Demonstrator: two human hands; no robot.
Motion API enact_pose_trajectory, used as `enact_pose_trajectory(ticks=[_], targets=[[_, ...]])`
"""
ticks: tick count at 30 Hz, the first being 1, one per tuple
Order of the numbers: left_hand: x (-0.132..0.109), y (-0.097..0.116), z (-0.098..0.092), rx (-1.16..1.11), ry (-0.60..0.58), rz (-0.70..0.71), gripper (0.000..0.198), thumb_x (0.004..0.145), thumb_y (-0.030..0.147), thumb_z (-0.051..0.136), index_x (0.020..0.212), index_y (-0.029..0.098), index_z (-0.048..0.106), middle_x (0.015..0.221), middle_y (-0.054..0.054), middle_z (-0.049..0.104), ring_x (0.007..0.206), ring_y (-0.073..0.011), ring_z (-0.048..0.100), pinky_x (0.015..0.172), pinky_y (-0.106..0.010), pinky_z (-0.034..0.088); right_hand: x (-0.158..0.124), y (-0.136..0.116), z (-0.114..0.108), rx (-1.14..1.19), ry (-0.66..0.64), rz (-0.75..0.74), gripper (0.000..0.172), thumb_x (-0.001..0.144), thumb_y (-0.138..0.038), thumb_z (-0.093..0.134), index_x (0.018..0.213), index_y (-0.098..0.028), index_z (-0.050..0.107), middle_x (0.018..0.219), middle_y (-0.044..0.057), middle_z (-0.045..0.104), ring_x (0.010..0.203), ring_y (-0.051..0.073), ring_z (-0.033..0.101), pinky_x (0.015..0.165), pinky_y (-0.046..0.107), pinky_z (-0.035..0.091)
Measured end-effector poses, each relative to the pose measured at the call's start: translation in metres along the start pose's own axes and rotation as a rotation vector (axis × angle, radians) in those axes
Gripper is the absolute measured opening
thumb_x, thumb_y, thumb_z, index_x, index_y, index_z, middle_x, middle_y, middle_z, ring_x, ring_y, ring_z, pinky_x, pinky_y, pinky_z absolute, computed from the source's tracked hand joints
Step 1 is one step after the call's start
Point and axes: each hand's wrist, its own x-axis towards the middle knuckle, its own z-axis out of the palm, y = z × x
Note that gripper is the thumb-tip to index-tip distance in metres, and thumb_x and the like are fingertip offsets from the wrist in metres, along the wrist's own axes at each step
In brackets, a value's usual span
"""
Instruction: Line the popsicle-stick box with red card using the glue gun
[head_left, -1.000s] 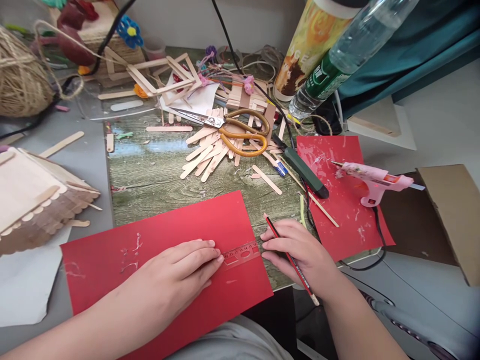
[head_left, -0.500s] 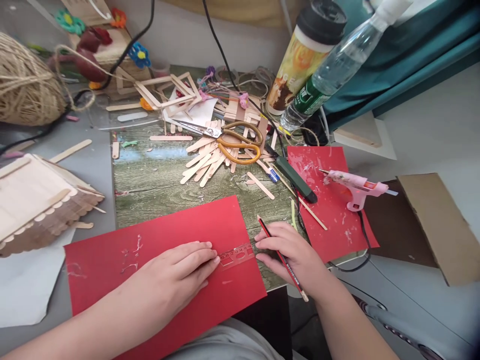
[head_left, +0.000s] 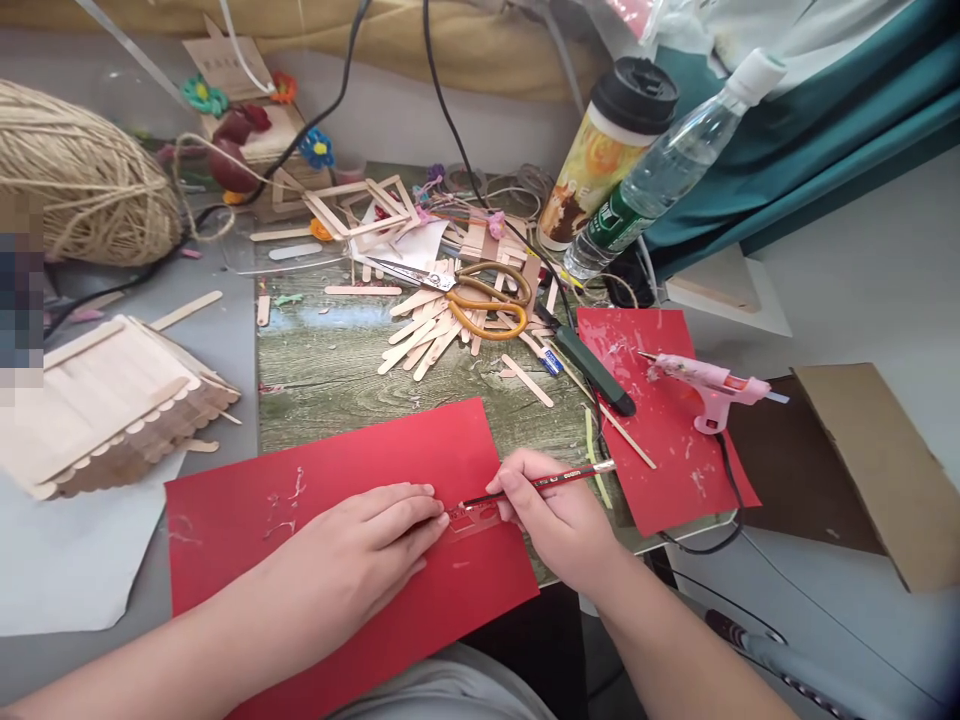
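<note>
My left hand (head_left: 375, 545) lies flat over a red sheet of paper (head_left: 360, 450), its fingers side by side and stretched out. A clear plastic ruler (head_left: 480, 519) lies on the sheet. The ruler's left part is hidden under my left fingertips, which press on it. In my right hand (head_left: 551, 510) is a red and black pencil (head_left: 551, 480), pinched between thumb and fingers. Its tip points left, at the ruler's upper edge close to my left fingertips. The fingers of my right hand rest by the ruler's right end.
Scissors (head_left: 491, 300) lie on a pile of craft sticks (head_left: 420, 335). A green utility knife (head_left: 592, 370) is right of them. A pink glue gun (head_left: 709, 385) rests on another red sheet (head_left: 637, 480). Behind stand a cup (head_left: 592, 165) and bottle (head_left: 660, 180); left are a stick house (head_left: 112, 400) and twine (head_left: 90, 180).
My right hand has moved left onto the red sheet and turned the pencil so its tip meets the ruler's edge. My left hand stays on the ruler. The camera view has shifted slightly.
</note>
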Motion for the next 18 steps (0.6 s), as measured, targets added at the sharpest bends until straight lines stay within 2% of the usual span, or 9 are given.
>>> enact_pose_trajectory(ticks=[6, 18], targets=[[-0.0016, -0.0026, 0.0022, 0.002, 0.002, 0.028, 0.039, 0.108, 0.015, 0.053, 0.145, 0.017, 0.065, 0.143, -0.010, 0.070, 0.137, -0.0263, 0.064, 0.124, -0.042, 0.052, 0.0019, 0.0056, -0.0018, -0.023, -0.008, 0.071, 0.039, 0.113, -0.047, 0.048, 0.090, -0.021, 0.066, 0.072, -0.001, 0.061, 0.064, 0.014, 0.057, 0.062, 0.028, 0.045], [-0.0003, -0.0038, 0.0017, 0.041, -0.032, 0.053, 0.040, 0.108, 0.015, 0.049, 0.145, 0.014, 0.065, 0.144, -0.011, 0.069, 0.139, -0.0282, 0.063, 0.125, -0.043, 0.051, 0.0039, 0.0046, -0.0040, -0.045, -0.060, 0.061, 0.037, 0.114, -0.045, 0.048, 0.089, -0.022, 0.064, 0.071, -0.003, 0.060, 0.062, 0.013, 0.052, 0.063, 0.029, 0.042]])
